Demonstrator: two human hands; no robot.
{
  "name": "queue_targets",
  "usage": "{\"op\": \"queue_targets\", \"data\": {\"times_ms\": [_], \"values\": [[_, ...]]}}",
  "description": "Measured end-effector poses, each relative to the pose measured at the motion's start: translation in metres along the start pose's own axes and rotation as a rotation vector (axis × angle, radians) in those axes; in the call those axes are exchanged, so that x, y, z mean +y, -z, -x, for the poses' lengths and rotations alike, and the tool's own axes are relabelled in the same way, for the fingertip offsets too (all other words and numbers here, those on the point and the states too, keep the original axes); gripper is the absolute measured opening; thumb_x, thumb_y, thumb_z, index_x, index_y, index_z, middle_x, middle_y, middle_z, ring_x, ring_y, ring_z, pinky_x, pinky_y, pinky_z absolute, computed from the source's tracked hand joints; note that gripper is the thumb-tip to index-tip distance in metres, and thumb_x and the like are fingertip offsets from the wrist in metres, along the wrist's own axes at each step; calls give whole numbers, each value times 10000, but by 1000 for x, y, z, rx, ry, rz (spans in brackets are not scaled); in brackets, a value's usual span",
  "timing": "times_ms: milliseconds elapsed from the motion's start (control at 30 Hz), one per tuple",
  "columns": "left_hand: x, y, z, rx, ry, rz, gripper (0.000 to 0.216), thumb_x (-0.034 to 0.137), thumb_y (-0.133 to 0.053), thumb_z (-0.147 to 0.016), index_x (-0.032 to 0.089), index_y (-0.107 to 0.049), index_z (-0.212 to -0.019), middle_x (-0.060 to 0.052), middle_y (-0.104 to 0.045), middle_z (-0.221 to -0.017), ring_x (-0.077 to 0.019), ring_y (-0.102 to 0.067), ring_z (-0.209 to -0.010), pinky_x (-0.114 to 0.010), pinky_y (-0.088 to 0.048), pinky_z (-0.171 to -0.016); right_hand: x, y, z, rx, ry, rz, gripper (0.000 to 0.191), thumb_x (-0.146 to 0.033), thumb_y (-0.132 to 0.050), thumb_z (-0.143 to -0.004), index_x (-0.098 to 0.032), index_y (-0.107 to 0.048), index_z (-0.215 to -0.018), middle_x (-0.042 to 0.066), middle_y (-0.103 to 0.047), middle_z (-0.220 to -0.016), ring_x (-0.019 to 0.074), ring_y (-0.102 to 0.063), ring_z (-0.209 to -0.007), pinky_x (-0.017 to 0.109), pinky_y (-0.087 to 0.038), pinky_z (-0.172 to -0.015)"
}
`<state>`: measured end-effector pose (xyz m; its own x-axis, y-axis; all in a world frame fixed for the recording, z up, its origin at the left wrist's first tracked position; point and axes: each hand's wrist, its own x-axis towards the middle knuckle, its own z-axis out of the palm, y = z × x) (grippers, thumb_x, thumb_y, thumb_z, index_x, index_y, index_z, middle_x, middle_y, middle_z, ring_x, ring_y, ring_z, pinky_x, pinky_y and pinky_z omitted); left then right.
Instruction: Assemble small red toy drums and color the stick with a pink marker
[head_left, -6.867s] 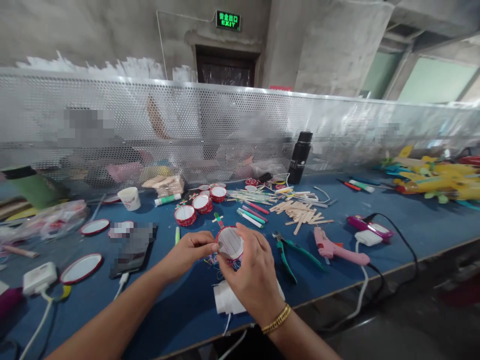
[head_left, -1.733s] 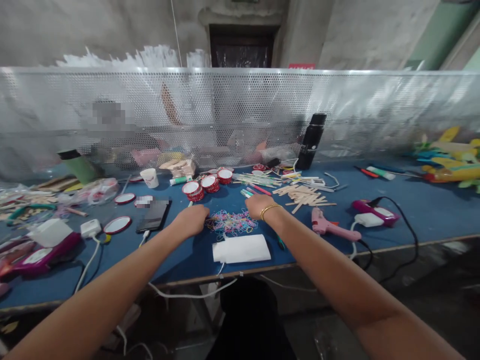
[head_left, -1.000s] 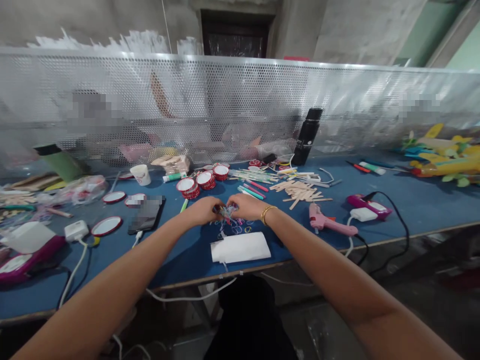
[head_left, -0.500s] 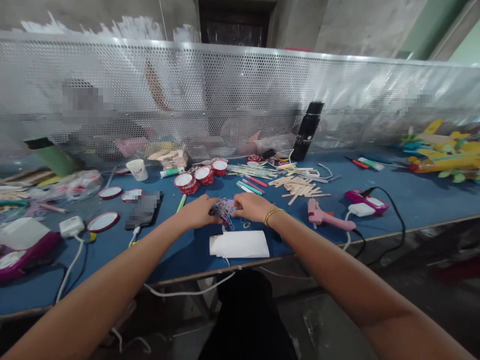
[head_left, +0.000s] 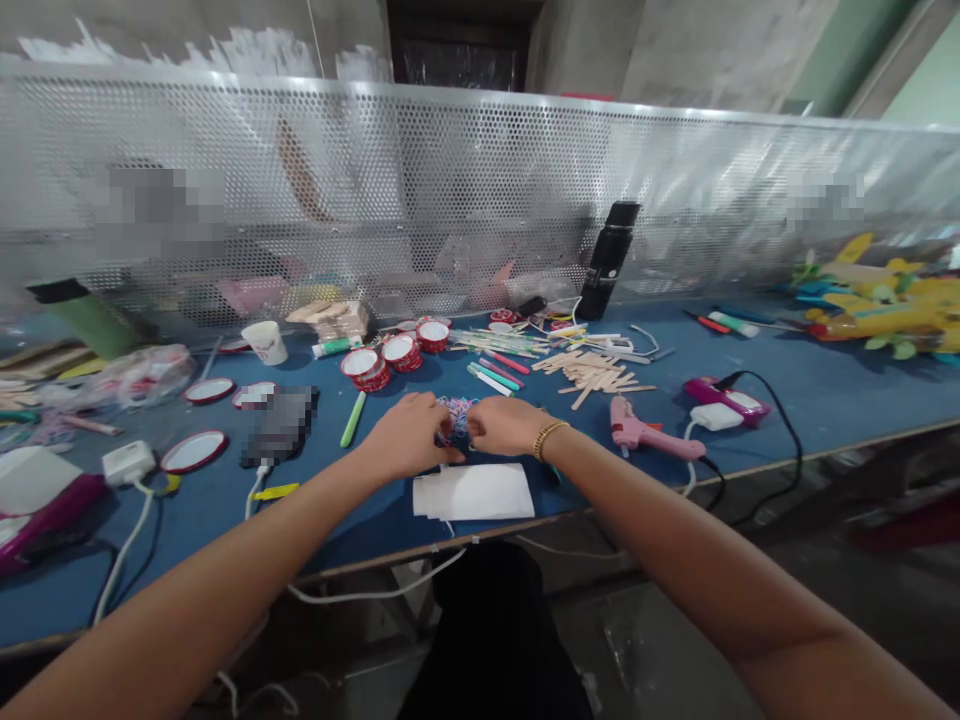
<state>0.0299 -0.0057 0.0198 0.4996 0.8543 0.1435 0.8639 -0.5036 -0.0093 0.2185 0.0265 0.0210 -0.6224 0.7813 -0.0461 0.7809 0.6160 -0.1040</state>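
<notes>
Both my hands meet over a small heap of coloured rubber bands [head_left: 454, 413] on the blue table [head_left: 825, 395]. My left hand [head_left: 407, 437] cups the heap from the left, fingers curled on it. My right hand [head_left: 504, 424], with a gold bracelet at the wrist, presses in from the right and grips the bands too. A white folded paper packet [head_left: 472, 491] lies just in front of the hands, near the table's front edge.
Red-rimmed round tins [head_left: 386, 356], coloured sticks [head_left: 499, 376], wooden sticks [head_left: 592, 374], a pink glue gun [head_left: 649, 434], a black bottle [head_left: 610, 259], a phone [head_left: 277, 428], round lids [head_left: 193, 450], chargers and cables. A perforated metal screen [head_left: 480, 190] backs the table.
The round drum piece held earlier is gone from my hands. The spread rubber bands were swept together between both hands into a tight heap, which now sits gathered just behind the white packet.
</notes>
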Motion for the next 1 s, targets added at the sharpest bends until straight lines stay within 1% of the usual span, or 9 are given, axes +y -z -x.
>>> {"op": "queue_targets", "data": {"times_ms": [100,167,300,400,500,600,700,833,1000], "values": [[-4,-3,-10,-37,7,5,338,456,-727,-752,186,-697,-952,-101,-629,-971,-281,-585,-995,-387,-425,-929,4,2,-2,112,-51,15,184,-233,-516,-885,-175,-670,-968,105,-716,-1041,211,-643,-956,272,-418,-753],[-16,-1,-12,2,44,-21,240,389,-685,-801,189,-704,-932,-101,-637,-976,-273,-592,-989,-389,-425,-926,11,7,1,152,-67,15,210,-267,-503,-910,-175,-651,-1025,106,-702,-1089,211,-630,-991,277,-416,-791],[-42,13,-7,37,69,30,300,431,-614,-849,190,-688,-1013,-93,-656,-1019,-246,-600,-1012,-348,-441,-909,19,11,11,88,-23,-11,197,-371,-654,-821,-214,-678,-937,52,-727,-981,190,-647,-879,251,-411,-698],[-56,21,2,-68,176,12,377,431,-682,-768,194,-674,-1061,-95,-662,-1071,-253,-623,-992,-334,-455,-869,12,6,11,-28,63,-54,178,-379,-730,-745,-229,-692,-831,13,-734,-870,162,-647,-768,230,-381,-597],[-64,23,7,-190,263,-1,497,460,-732,-689,216,-649,-1114,-87,-676,-1133,-254,-634,-1015,-315,-455,-859,2,1,3,-12,94,-69,111,-323,-643,-831,-226,-688,-858,15,-736,-917,155,-648,-822,226,-393,-636],[-65,18,7,-264,299,-28,552,455,-751,-647,199,-641,-1124,-118,-685,-1121,-286,-647,-996,-328,-468,-800,0,0,-4,108,29,-40,180,-265,-504,-922,-214,-667,-979,48,-720,-1037,181,-633,-963,254,-414,-758],[-61,12,0,-281,251,54,492,388,-730,-671,160,-647,-1098,-138,-698,-1062,-297,-657,-945,-340,-475,-756,10,2,-9,171,-54,-4,229,-251,-478,-931,-192,-647,-1074,92,-696,-1116,219,-615,-1052,294,-427,-838],[-50,9,-9,-247,163,173,387,303,-681,-728,181,-645,-1094,-77,-711,-1039,-228,-667,-932,-286,-479,-771,18,-3,-17,136,-107,41,231,-224,-549,-882,-109,-693,-1022,189,-688,-1092,272,-633,-1039,330,-453,-868],[-46,22,-7,-211,145,127,536,278,-708,-711,204,-599,-1231,-89,-657,-1180,-244,-654,-1008,-297,-482,-829,15,-8,-26,150,-50,60,333,-160,-427,-937,-140,-649,-1184,157,-657,-1180,219,-598,-1135,288,-434,-962]]}}
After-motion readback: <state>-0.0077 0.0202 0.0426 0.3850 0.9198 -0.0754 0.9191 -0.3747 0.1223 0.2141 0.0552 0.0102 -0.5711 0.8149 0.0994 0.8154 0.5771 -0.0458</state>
